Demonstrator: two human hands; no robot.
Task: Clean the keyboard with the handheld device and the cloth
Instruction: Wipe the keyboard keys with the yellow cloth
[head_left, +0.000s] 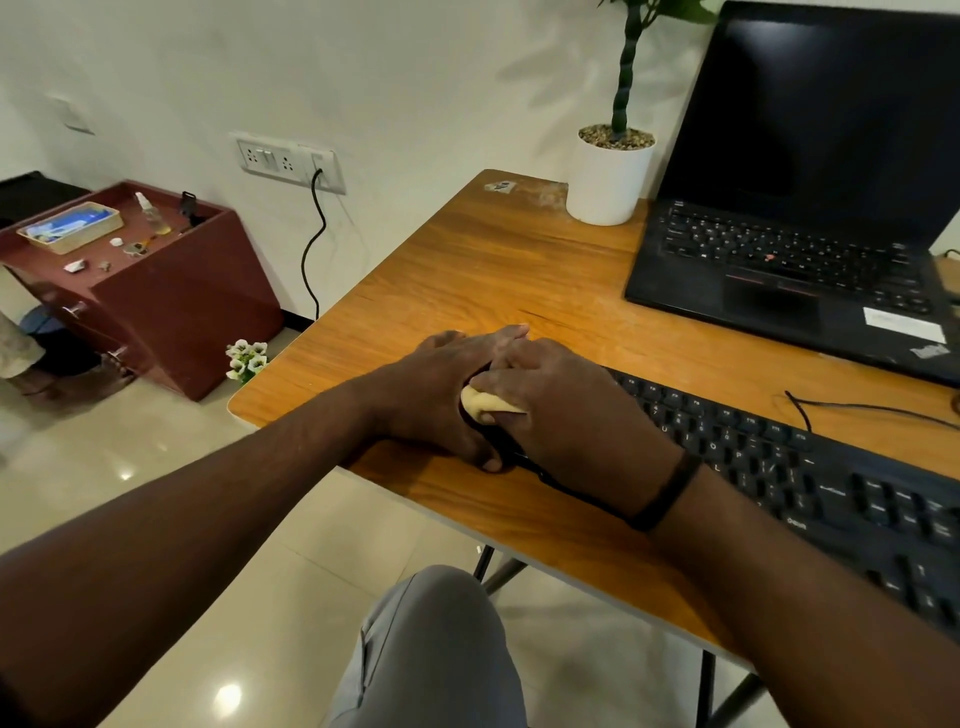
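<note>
While the soft, light cloth (485, 402) is pinched by the right hand (566, 410), the keyboard's (810, 467) end is steadied by the left hand (441, 395), whose grip is hidden.

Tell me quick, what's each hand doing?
Left hand: flat at the keyboard's left end, seemingly steadying it.
Right hand: closed on the yellow cloth, pressed on the keyboard.

We cannot see the keyboard (810, 467)'s left end, covered by our right hand (566, 415); its right end runs off frame. The dark object between our hands there stays unidentifiable.
</note>
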